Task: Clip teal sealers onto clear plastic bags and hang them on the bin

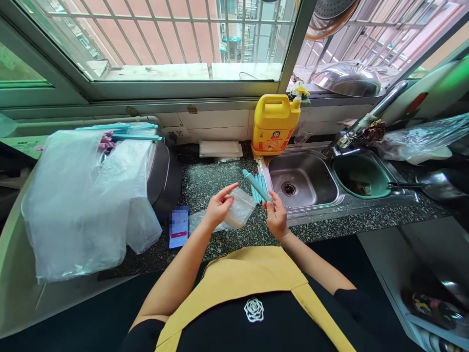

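Speckled dark table [223, 181] under a barred window; steel sink [304, 178] set into it at right, green basin [361, 176] in the second bowl. Large clear plastic sheeting [84, 200] draped over an appliance at left. Yellow detergent jug [274, 123] stands upright at the sink's back corner. Phone [179, 227] lies flat near the table's front edge. Left hand [219, 208] holds a small clear plastic bag [240, 209] above the table, between phone and sink; thumb and fingers pinch its near edge, index finger raised. Right hand [276, 215] is closed in a pinch on a teal sealing clip [256, 187], its long end angled up toward the window; more teal clips [261, 190] appear to lie on the table just behind it, though they overlap and the count is unclear. Step in hand, as I judge it: clip being brought to the bag's mouth. The next move calls for the bag's top held flat and taut, and the clip lined square across it.
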`<state>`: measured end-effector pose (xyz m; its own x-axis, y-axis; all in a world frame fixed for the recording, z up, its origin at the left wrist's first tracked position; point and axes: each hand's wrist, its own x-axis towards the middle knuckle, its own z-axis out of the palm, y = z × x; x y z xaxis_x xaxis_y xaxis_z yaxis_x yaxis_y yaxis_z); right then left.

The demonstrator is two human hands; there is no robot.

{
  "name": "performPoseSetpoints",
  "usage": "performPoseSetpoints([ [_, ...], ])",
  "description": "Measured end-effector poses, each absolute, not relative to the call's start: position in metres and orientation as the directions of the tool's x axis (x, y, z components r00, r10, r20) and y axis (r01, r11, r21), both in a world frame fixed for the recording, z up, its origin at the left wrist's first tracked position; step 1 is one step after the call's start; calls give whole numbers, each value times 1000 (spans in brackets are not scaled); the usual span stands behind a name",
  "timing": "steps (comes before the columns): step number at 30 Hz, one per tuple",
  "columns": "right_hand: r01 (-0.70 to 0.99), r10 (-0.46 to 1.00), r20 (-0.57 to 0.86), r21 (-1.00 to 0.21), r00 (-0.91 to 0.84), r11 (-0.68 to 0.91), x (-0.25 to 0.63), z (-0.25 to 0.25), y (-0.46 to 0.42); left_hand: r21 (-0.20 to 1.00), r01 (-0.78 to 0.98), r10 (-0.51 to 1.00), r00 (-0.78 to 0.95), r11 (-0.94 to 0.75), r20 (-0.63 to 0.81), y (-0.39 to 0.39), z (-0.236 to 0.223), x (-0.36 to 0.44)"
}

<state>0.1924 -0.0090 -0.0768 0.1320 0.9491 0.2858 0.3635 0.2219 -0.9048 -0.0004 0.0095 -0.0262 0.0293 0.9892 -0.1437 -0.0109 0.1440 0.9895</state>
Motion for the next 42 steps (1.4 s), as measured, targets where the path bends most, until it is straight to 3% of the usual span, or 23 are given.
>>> performPoseSetpoints([
  [4,329,944,259,-927,206,182,201,-85,0,923,381,997,26,53,-68,21,-33,-11],
  [6,339,948,258,-923,187,184,202,-87,0,882,467,995,42,65,-95,30,-36,-7],
  [8,365,950,276,-907,143,209,202,-86,-3,906,418,992,70,65,-104,38,-38,1],
  [12,448,938,344,-844,32,294,198,-80,-9,993,110,994,89,48,-58,47,-38,16],
  [17,493,928,372,-805,-16,331,200,-81,-9,987,-86,988,86,139,-131,48,-35,21],
  [25,536,916,401,-768,-24,350,200,-86,-4,974,-131,980,98,183,-171,52,-36,20],
  [34,718,906,390,-582,-165,381,206,-90,6,971,-130,974,130,202,-185,56,-44,19],
  [42,722,912,376,-584,-164,370,202,-91,9,944,-194,960,139,266,-242,62,-48,19],
])
